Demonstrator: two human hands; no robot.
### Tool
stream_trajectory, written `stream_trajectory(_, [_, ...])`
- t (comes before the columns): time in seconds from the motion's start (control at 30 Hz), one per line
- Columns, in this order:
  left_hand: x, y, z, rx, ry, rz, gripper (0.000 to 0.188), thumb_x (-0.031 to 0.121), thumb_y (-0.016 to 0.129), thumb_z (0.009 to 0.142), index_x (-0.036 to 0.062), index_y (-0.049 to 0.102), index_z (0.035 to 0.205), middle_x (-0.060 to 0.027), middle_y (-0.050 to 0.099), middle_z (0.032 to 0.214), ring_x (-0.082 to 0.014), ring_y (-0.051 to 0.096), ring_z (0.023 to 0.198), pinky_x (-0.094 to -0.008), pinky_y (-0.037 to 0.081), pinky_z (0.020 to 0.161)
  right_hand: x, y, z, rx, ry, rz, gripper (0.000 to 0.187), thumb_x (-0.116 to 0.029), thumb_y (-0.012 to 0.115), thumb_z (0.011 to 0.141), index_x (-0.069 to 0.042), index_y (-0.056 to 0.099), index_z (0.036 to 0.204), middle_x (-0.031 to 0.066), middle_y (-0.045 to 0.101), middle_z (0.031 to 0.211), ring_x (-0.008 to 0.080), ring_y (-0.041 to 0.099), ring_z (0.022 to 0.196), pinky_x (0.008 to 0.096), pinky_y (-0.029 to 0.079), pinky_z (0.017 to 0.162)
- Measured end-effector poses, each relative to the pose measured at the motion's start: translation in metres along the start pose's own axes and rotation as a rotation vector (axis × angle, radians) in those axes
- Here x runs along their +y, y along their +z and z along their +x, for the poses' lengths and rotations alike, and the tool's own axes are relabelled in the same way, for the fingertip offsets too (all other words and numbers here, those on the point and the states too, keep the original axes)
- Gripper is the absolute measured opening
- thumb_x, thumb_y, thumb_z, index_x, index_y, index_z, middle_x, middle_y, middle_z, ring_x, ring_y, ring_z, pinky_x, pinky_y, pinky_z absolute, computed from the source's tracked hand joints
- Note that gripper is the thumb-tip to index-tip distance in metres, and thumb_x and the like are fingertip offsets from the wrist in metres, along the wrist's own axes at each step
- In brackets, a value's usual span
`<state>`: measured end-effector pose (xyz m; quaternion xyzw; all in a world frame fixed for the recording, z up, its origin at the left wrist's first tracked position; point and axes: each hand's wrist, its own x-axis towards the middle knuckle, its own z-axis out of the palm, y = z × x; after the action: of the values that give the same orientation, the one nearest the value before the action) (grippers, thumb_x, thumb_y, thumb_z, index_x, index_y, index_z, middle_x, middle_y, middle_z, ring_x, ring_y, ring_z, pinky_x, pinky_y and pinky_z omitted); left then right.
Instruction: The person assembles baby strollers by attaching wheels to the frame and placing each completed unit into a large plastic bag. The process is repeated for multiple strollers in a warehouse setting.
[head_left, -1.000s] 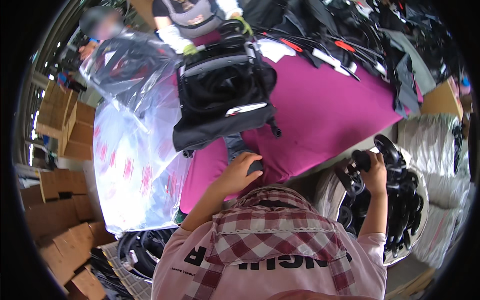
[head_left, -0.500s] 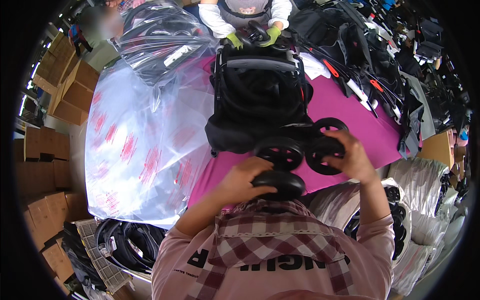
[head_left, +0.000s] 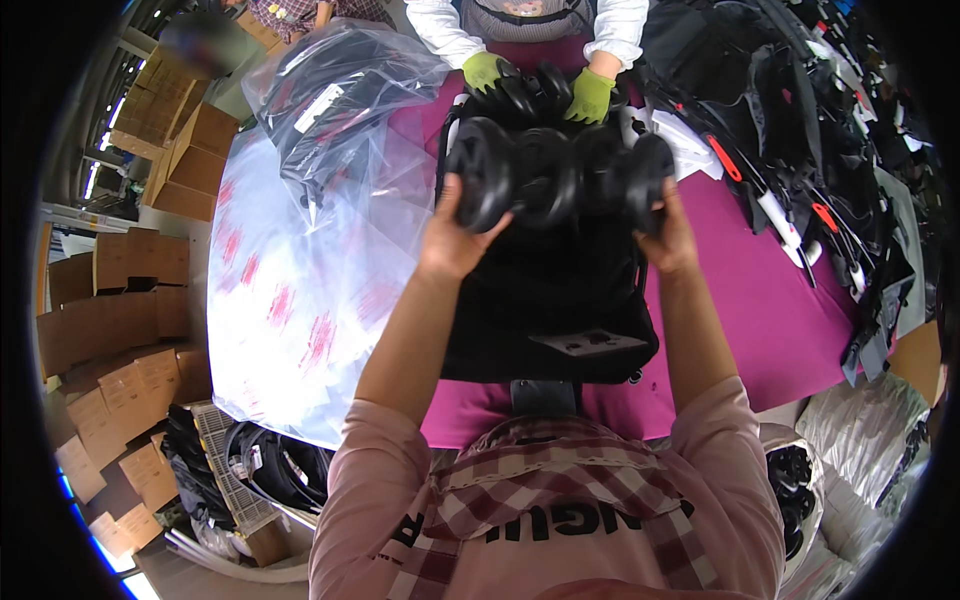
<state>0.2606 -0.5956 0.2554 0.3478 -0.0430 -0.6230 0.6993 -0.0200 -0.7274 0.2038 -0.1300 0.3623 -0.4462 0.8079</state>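
Observation:
A row of black stroller wheels is held out over the folded black stroller [head_left: 560, 290], which lies on the pink tabletop. My left hand [head_left: 458, 238] is closed round the lower edge of the leftmost wheel [head_left: 481, 175]. With thumb and fingers my right hand [head_left: 668, 235] grips the rightmost wheel [head_left: 650, 180]. Two middle wheels sit between them; how they are joined is hard to see. A white printed sheet [head_left: 588, 343] lies on the stroller's near end. Across the table, a co-worker's green-gloved hands [head_left: 590, 97] rest at more black wheels [head_left: 530, 92] on the far end.
Clear plastic bags [head_left: 290, 290] cover the table's left side, with a bagged black item [head_left: 345, 90] behind. Black stroller frames and fabric [head_left: 770, 110] are heaped at the right. Cardboard boxes [head_left: 130, 260] stand far left; a white sack of black parts [head_left: 795, 490] is near right.
Both hands have moved forward, away from my body, and carried the wheels from the near table edge to above the stroller. The wheels now line up in a row.

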Motion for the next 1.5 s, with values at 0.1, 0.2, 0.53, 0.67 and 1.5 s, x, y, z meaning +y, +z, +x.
stream_trajectory(0.1, [-0.033,-0.019,0.031,0.322,-0.067,0.378,0.047,0.049,0.052,0.095,0.0111,0.053,0.124,-0.0092,0.063,0.113,-0.0324,0.059,0.104,-0.0527,0.046,0.096,0.041,-0.017,0.022,0.144,0.096,-0.247,0.049,-0.03,0.073,0.085,-0.003,0.057,0.122,0.0083,0.064,0.108,0.0224,0.062,0.101,0.0407,0.053,0.086])
stream_trajectory(0.2, [-0.017,-0.054,0.048,0.397,-0.228,0.592,0.063,0.057,0.056,0.09,0.0099,0.051,0.131,-0.009,0.058,0.122,-0.0311,0.052,0.116,-0.0506,0.037,0.102,0.019,-0.005,0.011,0.139,0.083,-0.612,0.056,-0.019,0.077,0.081,0.009,0.051,0.123,0.0166,0.063,0.105,0.0244,0.064,0.093,0.0343,0.054,0.081])
stream_trajectory(0.53, [-0.022,-0.023,0.033,0.381,0.179,1.179,0.06,0.051,0.07,0.081,-0.0075,0.066,0.092,-0.0159,0.068,0.089,-0.0261,0.065,0.087,-0.0349,0.05,0.078,0.038,-0.013,0.017,0.297,-0.359,-0.927,0.062,-0.023,0.082,0.074,0.002,0.052,0.123,0.0182,0.062,0.109,0.0236,0.064,0.091,0.0317,0.053,0.077])
stream_trajectory(0.67, [-0.033,-0.029,0.039,0.326,0.181,1.739,0.061,0.052,0.069,0.08,-0.008,0.065,0.089,-0.0255,0.066,0.085,-0.0385,0.066,0.089,-0.0419,0.05,0.082,0.043,-0.023,0.017,0.348,-0.428,-0.976,0.063,-0.025,0.081,0.075,0.0,0.05,0.123,0.0152,0.063,0.101,0.0215,0.064,0.086,0.0318,0.053,0.074])
stream_trajectory(1.5, [-0.011,-0.085,-0.17,-0.107,0.752,1.916,0.051,0.01,0.075,0.07,0.0029,0.058,0.118,-0.0182,0.057,0.125,-0.0365,0.05,0.122,-0.0461,0.037,0.106,0.051,-0.063,-0.204,-0.213,-0.864,-1.769,0.058,-0.019,0.072,0.075,-0.001,0.054,0.127,0.0195,0.054,0.129,0.0367,0.048,0.124,0.0451,0.04,0.102])
